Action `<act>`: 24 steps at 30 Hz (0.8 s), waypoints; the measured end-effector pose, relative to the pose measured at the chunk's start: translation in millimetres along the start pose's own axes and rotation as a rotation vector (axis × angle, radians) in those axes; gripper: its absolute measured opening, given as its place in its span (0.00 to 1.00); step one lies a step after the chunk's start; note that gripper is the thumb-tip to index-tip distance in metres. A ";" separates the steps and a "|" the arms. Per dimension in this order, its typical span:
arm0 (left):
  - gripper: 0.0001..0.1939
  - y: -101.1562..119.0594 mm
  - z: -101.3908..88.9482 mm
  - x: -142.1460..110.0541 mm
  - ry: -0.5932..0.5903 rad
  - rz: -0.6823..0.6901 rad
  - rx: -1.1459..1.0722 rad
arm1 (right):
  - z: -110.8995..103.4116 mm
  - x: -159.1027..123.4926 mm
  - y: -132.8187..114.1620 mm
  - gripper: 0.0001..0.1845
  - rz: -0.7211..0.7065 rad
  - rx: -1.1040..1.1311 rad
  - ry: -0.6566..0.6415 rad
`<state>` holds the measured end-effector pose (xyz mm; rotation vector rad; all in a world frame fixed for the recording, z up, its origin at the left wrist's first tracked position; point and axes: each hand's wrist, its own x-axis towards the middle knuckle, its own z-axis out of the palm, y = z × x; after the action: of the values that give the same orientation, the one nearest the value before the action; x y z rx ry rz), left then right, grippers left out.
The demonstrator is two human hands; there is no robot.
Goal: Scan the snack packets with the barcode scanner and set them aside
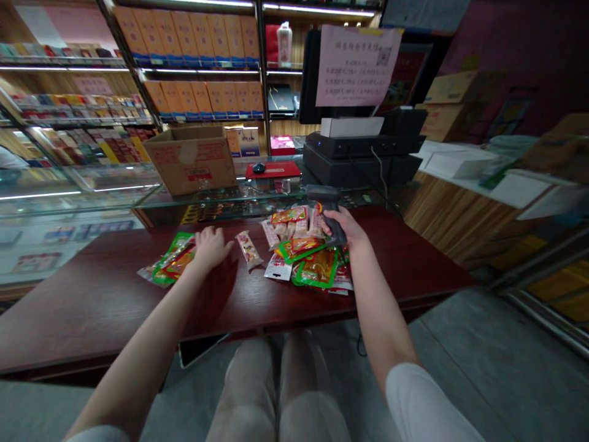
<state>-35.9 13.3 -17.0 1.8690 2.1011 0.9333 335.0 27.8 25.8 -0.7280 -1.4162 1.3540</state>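
My right hand [347, 227] is wrapped round the handle of a dark grey barcode scanner [335, 228], whose head points left over a pile of snack packets. In that pile lie pale wrapped snack bars [301, 228], a green-edged snack packet [317, 268] and a white packet [278, 268]. My left hand [211, 247] rests low over the table with its fingers and thumb apart, beside a small stack of green and orange packets [177, 258]. Its fingertips reach the stack's right edge. Between my hands lies a single wrapped snack bar [249, 250].
The dark red table [115, 294] meets a glass counter at its back. On the counter stand an open cardboard box [191, 161], a mouse [259, 167] on a red mat [276, 170], and a monitor with a paper notice [356, 67]. Stocked shelves line the wall.
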 end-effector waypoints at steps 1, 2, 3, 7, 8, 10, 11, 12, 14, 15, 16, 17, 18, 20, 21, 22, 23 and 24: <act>0.21 14.4 11.3 4.9 -0.029 0.063 -0.158 | -1.3 2.2 4.2 0.20 -0.012 0.023 -0.025; 0.19 29.4 23.4 10.6 -0.057 0.107 -0.291 | -2.4 3.3 8.9 0.20 -0.021 0.042 -0.035; 0.18 44.5 36.0 17.1 -0.088 0.156 -0.416 | -3.5 3.4 13.7 0.20 -0.026 0.056 -0.031; 0.20 95.4 83.7 47.2 -0.194 0.251 -0.639 | -7.6 0.3 28.4 0.20 -0.014 0.056 0.014; 0.22 104.2 93.1 54.2 -0.221 0.242 -0.619 | -8.6 0.0 30.7 0.20 -0.009 0.058 0.007; 0.25 116.1 106.9 65.0 -0.277 0.214 -0.572 | -10.8 0.2 34.0 0.21 0.000 0.078 -0.001; 0.25 119.3 111.0 68.3 -0.301 0.202 -0.551 | -11.9 0.7 35.3 0.21 0.004 0.091 -0.003; 0.24 121.0 113.3 70.2 -0.316 0.194 -0.536 | -12.8 1.3 36.4 0.22 0.004 0.103 -0.002; 0.20 120.7 113.0 69.7 -0.317 0.186 -0.505 | -14.0 2.1 38.1 0.21 -0.002 0.116 -0.003; 0.18 119.4 111.0 67.8 -0.299 0.186 -0.486 | -14.2 2.3 38.6 0.20 -0.007 0.119 -0.006; 0.15 117.9 108.2 65.2 -0.274 0.185 -0.472 | -14.1 2.2 38.9 0.20 -0.012 0.121 -0.008; 0.11 116.2 104.9 62.3 -0.248 0.180 -0.470 | -13.8 1.9 38.8 0.19 -0.017 0.125 -0.010; 0.08 114.4 101.4 59.1 -0.224 0.165 -0.490 | -13.3 1.3 38.4 0.19 -0.021 0.128 -0.011; 0.07 110.4 93.9 53.1 -0.180 0.102 -0.632 | -11.7 -0.4 36.5 0.19 -0.025 0.128 -0.019; 0.07 107.8 90.0 50.2 -0.156 0.057 -0.753 | -10.7 -1.5 35.1 0.19 -0.027 0.122 -0.022; 0.05 104.6 85.8 47.4 -0.131 0.011 -0.892 | -9.4 -2.7 33.5 0.19 -0.028 0.114 -0.021; 0.04 100.6 81.2 44.7 -0.113 -0.031 -1.032 | -8.0 -3.9 31.8 0.19 -0.030 0.105 -0.019; 0.07 95.8 76.2 41.9 -0.114 -0.072 -1.155 | -6.3 -5.1 30.3 0.19 -0.031 0.098 -0.017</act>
<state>75.3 79.4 -12.5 1.1518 1.0691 1.4991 336.1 31.2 -5.4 -0.6290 -1.3598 1.3979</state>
